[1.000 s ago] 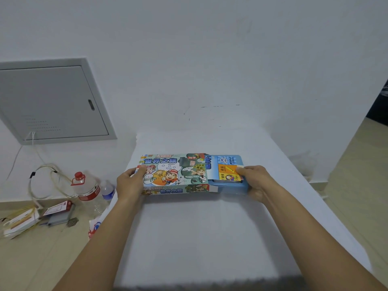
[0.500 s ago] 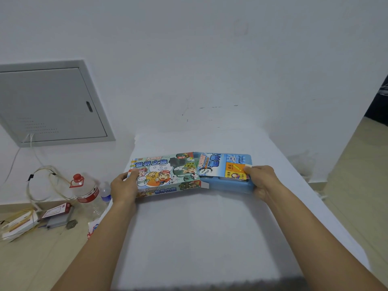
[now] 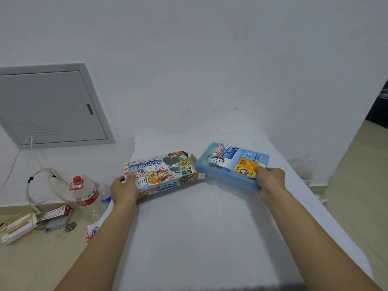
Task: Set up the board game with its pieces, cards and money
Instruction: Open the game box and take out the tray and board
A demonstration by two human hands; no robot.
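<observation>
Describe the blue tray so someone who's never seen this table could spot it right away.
On the white table against the wall, look toward the far right side. The blue tray sits there, gripped by the right hand, apart from the colourful cardboard box. It alone is plain blue plastic, with a folded printed sheet on top.

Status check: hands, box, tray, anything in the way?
Left hand grips the box. Right hand grips the blue tray, clear of the box, folded board on top. Table ahead shows no obstruction.
</observation>
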